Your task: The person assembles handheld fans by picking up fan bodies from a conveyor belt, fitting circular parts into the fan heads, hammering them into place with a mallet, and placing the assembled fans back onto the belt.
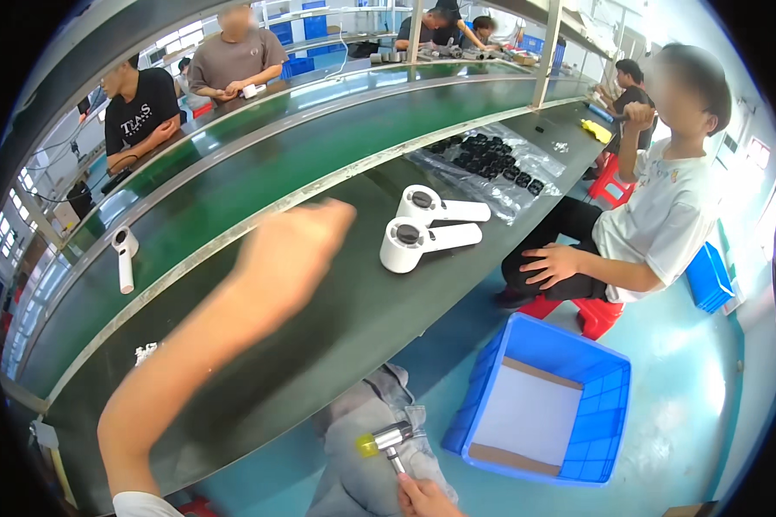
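My left hand (pixel 297 246) is raised over the dark worktable, smeared by motion. Its fingers look curled, but whether they hold anything does not show. To its right, two white handled devices (pixel 403 246), each a round drum head with a dark centre and a straight handle, lie side by side on the table. Low in the view, my right hand (pixel 424 497) grips the handle of a small mallet (pixel 386 439). The mallet has a metal head and a yellow face, and it hovers over my lap.
A similar white device (pixel 124 258) lies on the green conveyor (pixel 233 177). Black round parts (pixel 491 159) rest on clear plastic at the far right. On the floor stands a blue crate (pixel 616 414). A seated co-worker (pixel 655 198) is close on the right; others work across the conveyor.
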The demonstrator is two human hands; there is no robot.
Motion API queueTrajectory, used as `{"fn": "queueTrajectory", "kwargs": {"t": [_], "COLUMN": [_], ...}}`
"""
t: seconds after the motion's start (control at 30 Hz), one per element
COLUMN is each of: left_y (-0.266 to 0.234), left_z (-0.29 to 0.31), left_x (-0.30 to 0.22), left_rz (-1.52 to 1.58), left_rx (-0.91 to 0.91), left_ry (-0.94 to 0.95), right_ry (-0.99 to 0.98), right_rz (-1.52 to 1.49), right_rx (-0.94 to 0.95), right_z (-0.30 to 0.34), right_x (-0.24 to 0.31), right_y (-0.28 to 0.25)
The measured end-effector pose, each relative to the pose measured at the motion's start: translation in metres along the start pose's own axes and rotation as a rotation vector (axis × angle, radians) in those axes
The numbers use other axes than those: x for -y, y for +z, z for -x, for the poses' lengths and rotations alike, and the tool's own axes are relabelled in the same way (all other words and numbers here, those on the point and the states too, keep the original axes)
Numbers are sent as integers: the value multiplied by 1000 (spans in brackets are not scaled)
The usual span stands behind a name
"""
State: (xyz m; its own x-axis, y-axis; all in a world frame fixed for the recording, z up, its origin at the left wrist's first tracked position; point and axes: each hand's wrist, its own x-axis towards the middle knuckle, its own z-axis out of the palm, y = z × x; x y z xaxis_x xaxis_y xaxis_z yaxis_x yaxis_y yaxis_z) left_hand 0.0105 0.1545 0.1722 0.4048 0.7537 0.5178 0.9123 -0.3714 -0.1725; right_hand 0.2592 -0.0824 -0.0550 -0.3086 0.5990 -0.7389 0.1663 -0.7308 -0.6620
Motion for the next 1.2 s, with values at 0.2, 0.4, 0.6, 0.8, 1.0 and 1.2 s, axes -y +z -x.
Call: {"fn": "queueTrajectory", "kwargs": {"t": [0.2,0.4,0.6,0.8,1.0,1.2], "left_y": [57,106,82,-3,-19,-23], "left_z": [-48,-51,-23,75,157,171], "left_x": [-100,-94,-75,-40,0,27], "left_rz": [-95,-190,-154,47,95,203], "left_rx": [38,128,346,157,90,74], "left_ry": [118,-83,-130,-6,125,171], "right_ry": [-78,-78,5,8,9,9], "right_rz": [48,0,-85,-84,-7,68], "right_rx": [12,-32,-7,-16,72,90], "right_z": [4,8,12,8,9,6], "right_x": [0,-3,-1,-3,9,14], "right_y": [12,6,6,4,9,19]}}
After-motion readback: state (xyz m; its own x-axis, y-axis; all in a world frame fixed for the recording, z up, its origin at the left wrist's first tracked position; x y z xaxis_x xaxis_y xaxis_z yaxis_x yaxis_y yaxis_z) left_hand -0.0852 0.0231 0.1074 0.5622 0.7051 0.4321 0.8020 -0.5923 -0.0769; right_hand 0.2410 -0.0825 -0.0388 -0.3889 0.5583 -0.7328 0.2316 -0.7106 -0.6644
